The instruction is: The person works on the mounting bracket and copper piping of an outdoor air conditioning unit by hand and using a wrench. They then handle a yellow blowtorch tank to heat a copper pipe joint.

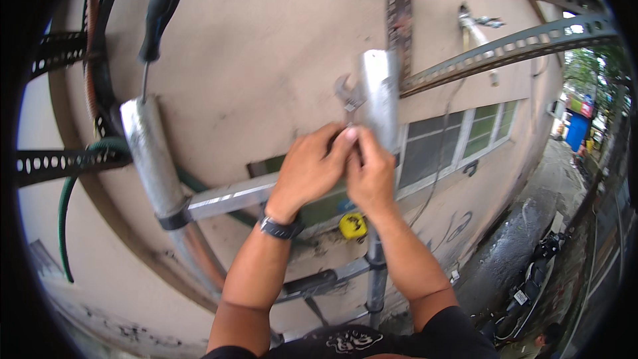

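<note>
you're pinching the wrench (348, 98) handle with both hands: left hand (307, 167) and right hand (369, 174) fingers pressed together at its lower end, the jaws sticking up just above your grip beside the metal post (380, 93). it's probably stiff, fairly heavy steel (maybe slick), so be gripping low on the handle. a screwdriver (157, 23) is standing off left.

A screwdriver (157, 20) with a black and blue handle stands upright in the top of the left ladder rail (149, 153). A yellow tape measure (353, 225) sits below. Perforated metal brackets (512, 46) cross the beige wall (266, 40), a green hose (65, 213) hangs left, and parked scooters (531, 286) stand in the wet alley.
</note>
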Action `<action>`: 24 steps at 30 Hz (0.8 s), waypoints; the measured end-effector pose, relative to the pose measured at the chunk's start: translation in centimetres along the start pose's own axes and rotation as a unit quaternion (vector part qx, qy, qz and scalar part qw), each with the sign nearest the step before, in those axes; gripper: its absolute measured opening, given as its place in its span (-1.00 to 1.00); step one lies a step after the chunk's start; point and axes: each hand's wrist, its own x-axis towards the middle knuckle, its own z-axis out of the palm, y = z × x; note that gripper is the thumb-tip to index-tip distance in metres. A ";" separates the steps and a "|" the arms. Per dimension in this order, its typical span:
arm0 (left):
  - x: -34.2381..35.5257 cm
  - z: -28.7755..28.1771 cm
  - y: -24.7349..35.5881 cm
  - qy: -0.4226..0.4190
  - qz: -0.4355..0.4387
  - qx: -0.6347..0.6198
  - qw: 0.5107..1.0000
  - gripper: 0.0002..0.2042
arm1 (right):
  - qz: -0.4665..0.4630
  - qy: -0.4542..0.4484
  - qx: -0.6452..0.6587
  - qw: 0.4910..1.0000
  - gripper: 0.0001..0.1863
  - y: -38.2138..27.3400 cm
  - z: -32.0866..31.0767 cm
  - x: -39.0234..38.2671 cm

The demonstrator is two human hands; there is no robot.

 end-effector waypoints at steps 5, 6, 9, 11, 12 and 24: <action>-0.5 0.5 -0.6 0.094 0.114 0.011 0.989 -0.71 | 0.165 -0.022 0.112 0.980 -0.69 -0.8 -1.8 0.0; -0.8 1.4 -1.0 0.105 0.153 0.005 0.983 -0.75 | 0.168 -0.029 0.123 0.978 -0.68 -0.5 -2.9 -0.6; -3.9 2.2 -2.1 0.172 0.274 -0.015 0.946 -0.91 | 0.194 0.003 0.173 0.966 -0.68 1.2 -6.6 -4.7; -8.5 3.0 -2.3 0.112 0.226 -0.088 0.964 -0.94 | 0.224 0.055 0.163 0.959 -0.68 3.4 -9.9 -9.9; -10.9 3.5 -3.2 0.075 0.200 -0.086 0.973 -0.94 | 0.245 0.063 0.140 0.957 -0.68 4.8 -11.7 -13.4; -21.6 8.4 -10.3 -0.148 -0.055 0.028 0.987 -0.82 | 0.641 0.050 0.127 0.756 -0.73 21.8 -10.7 -28.0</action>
